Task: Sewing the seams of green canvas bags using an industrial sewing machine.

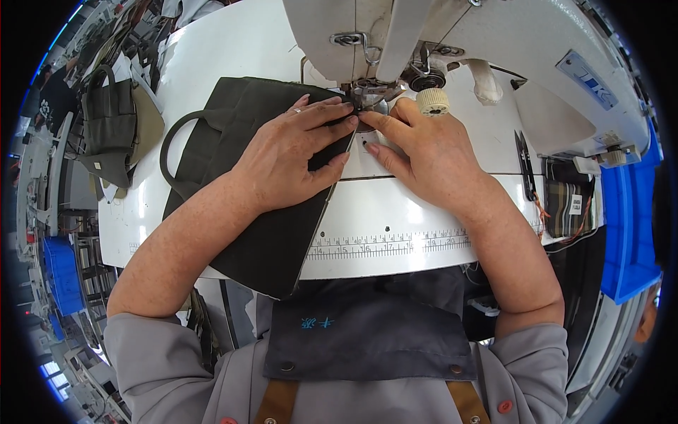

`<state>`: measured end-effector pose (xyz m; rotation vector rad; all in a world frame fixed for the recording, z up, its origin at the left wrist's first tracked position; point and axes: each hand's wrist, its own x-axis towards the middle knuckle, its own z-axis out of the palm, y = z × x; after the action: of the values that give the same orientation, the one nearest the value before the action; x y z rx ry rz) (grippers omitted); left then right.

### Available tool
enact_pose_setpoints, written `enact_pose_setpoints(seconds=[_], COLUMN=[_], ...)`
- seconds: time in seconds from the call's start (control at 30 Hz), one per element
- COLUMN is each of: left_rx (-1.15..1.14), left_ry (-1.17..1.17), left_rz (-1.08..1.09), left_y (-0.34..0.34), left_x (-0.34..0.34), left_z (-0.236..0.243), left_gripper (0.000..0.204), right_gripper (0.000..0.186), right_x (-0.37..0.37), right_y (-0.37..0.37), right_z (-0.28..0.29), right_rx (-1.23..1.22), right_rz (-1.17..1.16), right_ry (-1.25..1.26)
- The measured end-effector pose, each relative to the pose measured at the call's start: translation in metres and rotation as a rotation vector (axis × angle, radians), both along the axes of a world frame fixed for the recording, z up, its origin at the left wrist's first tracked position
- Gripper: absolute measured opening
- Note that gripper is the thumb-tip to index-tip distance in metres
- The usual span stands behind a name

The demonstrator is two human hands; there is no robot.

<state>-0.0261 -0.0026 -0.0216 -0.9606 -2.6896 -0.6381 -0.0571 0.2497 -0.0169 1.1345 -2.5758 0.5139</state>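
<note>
A dark olive fabric piece (261, 240) with a strap handle (164, 154) lies across the white sewing machine table (381, 205), its upper corner at the presser foot (366, 92). My left hand (289, 155) rests open on the fabric, fingers spread slightly, their tips close to the foot. My right hand (424, 152) is just right of the fabric edge, index fingertip at the corner beside the needle area, thumb stretched out below it and the other fingers bent. The needle itself is too small to make out.
The machine head (530, 92) overhangs the back and right. Black snips (524, 162) and a plaid cloth bundle (568, 205) lie at the right, near a blue bin (625, 240). More olive pieces (113, 120) hang at the left edge, beyond which are another blue bin (63, 275) and racks.
</note>
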Motion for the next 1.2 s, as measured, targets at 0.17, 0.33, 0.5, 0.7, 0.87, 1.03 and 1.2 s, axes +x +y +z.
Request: enact_pose_setpoints(seconds=[0.17, 0.33, 0.5, 0.7, 0.87, 1.03, 1.2], left_rx=[-0.007, -0.046, -0.085, -0.056, -0.072, -0.123, -0.076], left_ry=[-0.001, 0.013, 0.033, 0.059, 0.073, 0.106, 0.056], left_rz=[0.089, 0.152, 0.205, 0.237, 0.208, 0.186, 0.223], left_y=[0.015, 0.026, 0.033, 0.039, 0.037, 0.033, 0.036], left_x=[0.010, 0.016, 0.018, 0.014, 0.011, 0.009, 0.012], left_z=[-0.002, -0.002, -0.003, -0.007, -0.009, -0.015, -0.014], left_gripper=[0.047, 0.050, 0.051, 0.048, 0.050, 0.053, 0.048], right_gripper=[0.034, 0.034, 0.032, 0.022, 0.016, 0.016, 0.017], right_x=[0.000, -0.001, -0.002, -0.006, 0.013, 0.064, 0.093], right_y=[0.001, 0.002, 0.002, 0.004, 0.014, 0.016, -0.017], right_z=[0.000, 0.000, -0.002, -0.008, 0.016, 0.065, 0.093], right_rx=[-0.005, -0.036, -0.047, -0.154, -0.338, -1.040, -1.298], right_rz=[-0.003, 0.010, 0.015, 0.059, 0.166, 0.832, 1.359], right_ry=[0.004, 0.031, 0.026, 0.061, -0.192, -0.684, -0.821])
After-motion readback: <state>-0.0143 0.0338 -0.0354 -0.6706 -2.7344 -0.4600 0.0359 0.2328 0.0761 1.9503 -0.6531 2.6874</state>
